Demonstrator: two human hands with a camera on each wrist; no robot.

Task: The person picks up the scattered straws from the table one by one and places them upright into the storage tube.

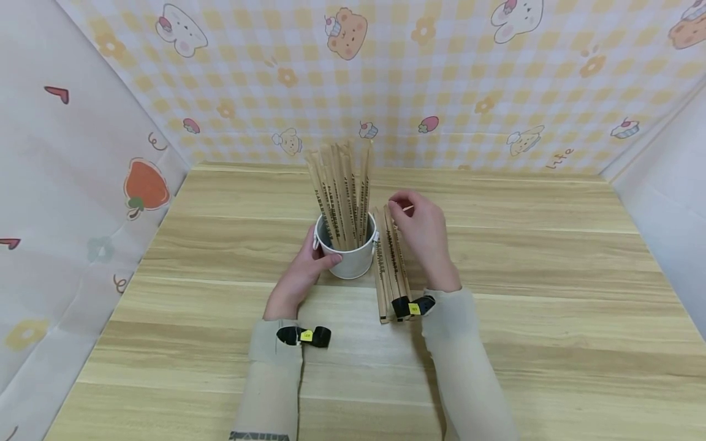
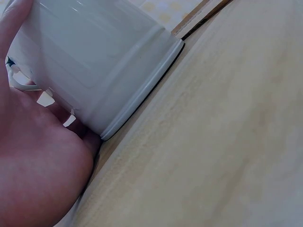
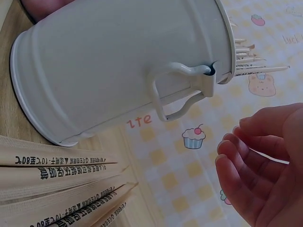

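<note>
A small white metal bucket (image 1: 353, 264) stands upright on the table, full of paper-wrapped straws (image 1: 343, 202). My left hand (image 1: 300, 269) grips the bucket from its left side, thumb across the front; the left wrist view shows the palm close to the bucket wall (image 2: 99, 56). To the bucket's right lie several more wrapped straws (image 1: 393, 263), printed with dark lettering. My right hand (image 1: 425, 229) hovers near their far ends. In the right wrist view this hand (image 3: 265, 165) has loosely bent fingers with nothing between them, apart from the loose straws (image 3: 57, 177).
The bucket's side handle (image 3: 175, 90) sticks out toward the loose straws. A wooden table (image 1: 551, 294) spreads around both hands. Behind it hangs a yellow checked cloth (image 1: 441, 79), with a white patterned cloth (image 1: 83, 153) on the left.
</note>
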